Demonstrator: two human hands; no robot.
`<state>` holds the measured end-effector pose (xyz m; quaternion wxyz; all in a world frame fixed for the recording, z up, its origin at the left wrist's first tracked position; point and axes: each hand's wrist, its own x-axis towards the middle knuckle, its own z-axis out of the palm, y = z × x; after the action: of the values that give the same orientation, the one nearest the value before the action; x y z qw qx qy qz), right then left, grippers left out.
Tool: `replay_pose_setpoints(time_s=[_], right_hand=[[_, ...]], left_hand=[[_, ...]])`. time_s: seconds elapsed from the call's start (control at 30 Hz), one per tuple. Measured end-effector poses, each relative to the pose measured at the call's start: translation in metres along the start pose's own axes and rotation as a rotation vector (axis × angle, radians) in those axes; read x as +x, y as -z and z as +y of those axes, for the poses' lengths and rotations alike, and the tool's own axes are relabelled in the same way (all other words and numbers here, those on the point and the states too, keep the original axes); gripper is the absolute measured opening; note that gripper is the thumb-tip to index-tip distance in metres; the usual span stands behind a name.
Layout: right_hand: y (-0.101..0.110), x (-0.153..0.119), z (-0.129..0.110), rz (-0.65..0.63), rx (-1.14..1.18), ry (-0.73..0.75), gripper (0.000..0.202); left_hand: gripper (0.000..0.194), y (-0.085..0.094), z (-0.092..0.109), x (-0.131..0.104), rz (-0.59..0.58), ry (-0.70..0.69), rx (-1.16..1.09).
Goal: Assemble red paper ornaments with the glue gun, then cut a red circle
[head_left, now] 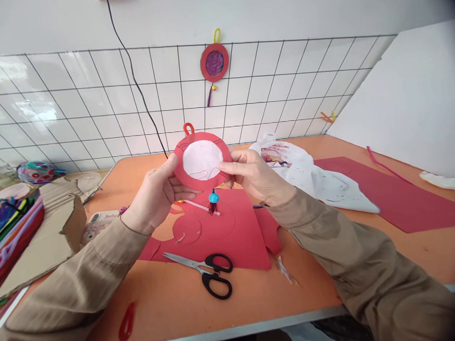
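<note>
Between my two hands, above the table, hangs a round red paper ornament (179, 167) with a white centre and dark pen lines. A red loop (188, 128) rises from its top, and a blue bead with a dark tassel (213, 197) dangles below. My left hand (156, 188) pinches the left rim, thumb in front. At the right rim, my right hand (250, 172) grips with its thumb across the front and fingers partly hidden behind. Under them lie red paper sheets (238, 235) with a cut circle, and black-handled scissors (213, 271) with blades slightly apart.
A similar finished-looking ornament (204, 66) hangs on the tiled wall. White plastic bag (314, 182) and a large red sheet (410, 202) lie right. Cardboard (46, 249), bundled pipe cleaners (11, 235) and a phone (97, 224) lie left. Red strand (126, 323) lies near the front edge.
</note>
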<state>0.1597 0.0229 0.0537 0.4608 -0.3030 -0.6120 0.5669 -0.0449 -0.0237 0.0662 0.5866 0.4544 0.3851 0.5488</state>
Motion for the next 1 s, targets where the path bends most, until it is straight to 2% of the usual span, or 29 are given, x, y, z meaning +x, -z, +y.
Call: replay_pose_setpoints(time_s=[0.07,0.27,0.33,0.53,0.73,0.83,1.0], right_hand=[[0.0,0.001,-0.001,0.007,-0.002,0.011,0.028],[-0.001,-0.001,-0.003,0.004,0.022,0.012,0.035],[-0.001,-0.001,-0.003,-0.01,0.047,-0.009,0.037],[0.001,0.006,0.001,-0.054,0.244,-0.172,0.036],[0.0,0.01,0.007,-0.122,0.316,-0.262,0.032],[-0.003,0.01,0.009,-0.118,0.324,-0.257,0.029],[-0.006,0.008,0.008,-0.095,0.331,-0.262,0.032]], left_hand=[[0.041,0.0,0.0,0.0,-0.01,0.006,0.009],[0.023,0.001,0.0,0.0,-0.034,0.004,0.096],[0.029,0.0,0.0,-0.001,-0.039,-0.002,0.092],[0.067,0.0,0.001,-0.001,-0.145,0.023,0.047],[0.074,0.002,-0.002,0.001,-0.189,0.04,0.054],[0.068,0.001,-0.004,0.0,-0.194,0.006,0.072],[0.038,-0.002,-0.004,-0.006,-0.223,-0.082,0.143]])
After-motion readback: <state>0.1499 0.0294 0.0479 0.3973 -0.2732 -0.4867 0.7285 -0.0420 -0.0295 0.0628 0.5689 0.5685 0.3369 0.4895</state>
